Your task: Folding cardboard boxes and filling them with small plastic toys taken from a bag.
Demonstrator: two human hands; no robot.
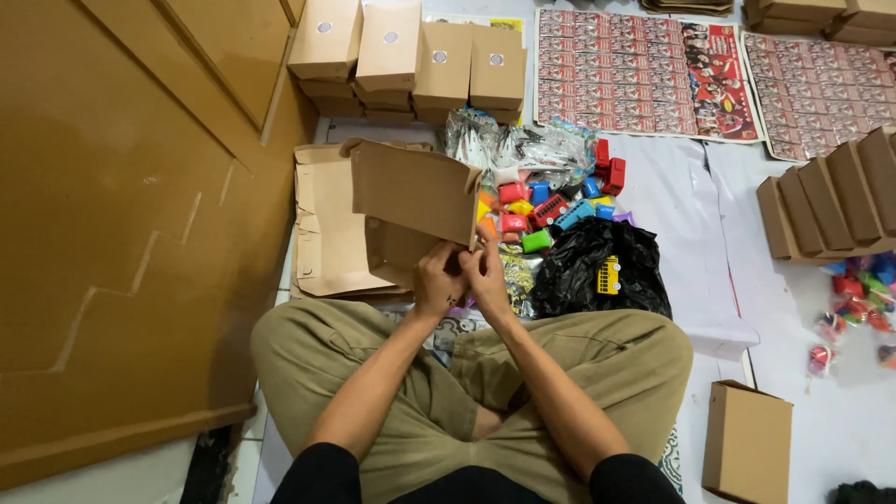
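Far left: a large sheet of brown board (112,233) leans over the floor's left edge. Beside it, a stack of flattened brown cardboard blanks (327,233) lies on the floor (672,187). Above these, toward the floor's far edge, closed brown boxes (411,56) stand in a row. Centre: the person sits cross-legged in olive trousers (579,364). The left hand (437,280) and right hand (487,273) meet at the lower edge of a partly folded brown cardboard box (411,201), held tilted above the blanks. Fingers of both hands are curled together and pinched on the box's bottom flaps; the two hands touch each other. Just right of the box: a heap of small coloured plastic toy vehicles (551,201), with clear plastic bags (523,145) behind it. A black plastic bag (579,266) lies near the right knee, a yellow toy bus (609,275) resting on it. Far edge, right of centre: printed sticker sheets (644,75). Right edge: a row of folded boxes (831,201) standing on edge, wrapped toys (859,299) below them. Near right corner: one closed brown box (747,443).
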